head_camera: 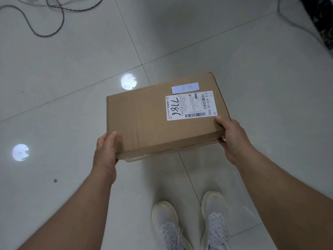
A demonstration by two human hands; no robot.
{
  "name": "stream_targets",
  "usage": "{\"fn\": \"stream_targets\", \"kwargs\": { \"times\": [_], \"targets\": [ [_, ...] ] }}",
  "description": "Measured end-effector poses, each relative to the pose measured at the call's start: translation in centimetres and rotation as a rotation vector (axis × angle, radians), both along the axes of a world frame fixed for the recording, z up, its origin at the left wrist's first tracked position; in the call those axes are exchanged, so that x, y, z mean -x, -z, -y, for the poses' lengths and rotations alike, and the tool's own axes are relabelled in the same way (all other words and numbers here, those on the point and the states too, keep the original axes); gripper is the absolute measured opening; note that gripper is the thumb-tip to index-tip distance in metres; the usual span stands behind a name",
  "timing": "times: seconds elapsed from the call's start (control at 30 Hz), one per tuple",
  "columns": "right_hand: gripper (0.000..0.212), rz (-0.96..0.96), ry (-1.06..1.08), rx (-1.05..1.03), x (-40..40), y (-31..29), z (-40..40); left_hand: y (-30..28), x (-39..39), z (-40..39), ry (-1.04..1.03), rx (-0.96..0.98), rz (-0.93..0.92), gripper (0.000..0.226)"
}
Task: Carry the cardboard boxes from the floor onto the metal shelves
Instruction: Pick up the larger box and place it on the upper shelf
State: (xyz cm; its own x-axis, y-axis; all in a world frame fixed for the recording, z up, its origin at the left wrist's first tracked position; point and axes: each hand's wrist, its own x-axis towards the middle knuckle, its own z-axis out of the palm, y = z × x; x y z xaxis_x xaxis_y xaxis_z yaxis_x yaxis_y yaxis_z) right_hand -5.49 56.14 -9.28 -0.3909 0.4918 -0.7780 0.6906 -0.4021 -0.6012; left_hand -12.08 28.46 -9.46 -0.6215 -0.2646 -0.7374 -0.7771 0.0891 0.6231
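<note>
A brown cardboard box [144, 120] hangs above the tiled floor in the middle of the head view, held level between both hands. A white shipping label with handwritten digits and a small pale tag sit on its top right. My left hand [105, 152] grips the near left corner, thumb on top. My right hand [232, 139] clasps the near right corner, thumb beside the label. No metal shelves are in view.
Pale glossy floor tiles [252, 69] spread all around, with two round light reflections at the left. A dark cable [54, 20] loops across the far left floor. A dark patterned edge [322, 22] runs along the top right. My two white sneakers [191, 224] stand below the box.
</note>
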Motion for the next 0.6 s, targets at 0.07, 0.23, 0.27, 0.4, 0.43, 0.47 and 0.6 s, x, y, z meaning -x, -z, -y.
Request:
{"fn": "stream_targets", "kwargs": {
  "times": [0.07, 0.23, 0.27, 0.4, 0.43, 0.47, 0.6],
  "targets": [
    [0.02, -0.032, 0.022, 0.03, -0.6, 1.1, 0.1, 1.4, -0.8, 0.2, 0.0, 0.012, -0.004, 0.038],
    [0.006, -0.05, 0.021, 0.023, -1.5, 4.9, 0.8, 5.5, -2.7, 0.6, -0.013, 0.043, 0.013, 0.042],
    [0.006, -0.044, 0.018, 0.013, -1.6, 5.7, 0.9, 6.1, -3.0, 0.6, -0.029, 0.044, 0.027, 0.04],
    [0.039, -0.019, 0.006, -0.05, -1.8, 7.7, 1.9, 7.6, -4.2, 0.7, -0.057, 0.138, 0.06, 0.03],
    [0.059, 0.01, 0.033, -0.07, -1.7, 7.7, 2.2, 7.6, -4.4, 0.6, -0.045, 0.199, 0.063, 0.034],
    [0.074, 0.068, 0.084, -0.085, -1.6, 7.5, 2.6, 7.5, -4.4, 0.4, -0.031, 0.269, 0.067, 0.04],
    [0.056, 0.197, 0.172, 0.115, -1.6, 6.5, 5.0, 6.9, -4.5, -0.7, 0.008, 0.361, 0.118, 0.06]
  ]
}}
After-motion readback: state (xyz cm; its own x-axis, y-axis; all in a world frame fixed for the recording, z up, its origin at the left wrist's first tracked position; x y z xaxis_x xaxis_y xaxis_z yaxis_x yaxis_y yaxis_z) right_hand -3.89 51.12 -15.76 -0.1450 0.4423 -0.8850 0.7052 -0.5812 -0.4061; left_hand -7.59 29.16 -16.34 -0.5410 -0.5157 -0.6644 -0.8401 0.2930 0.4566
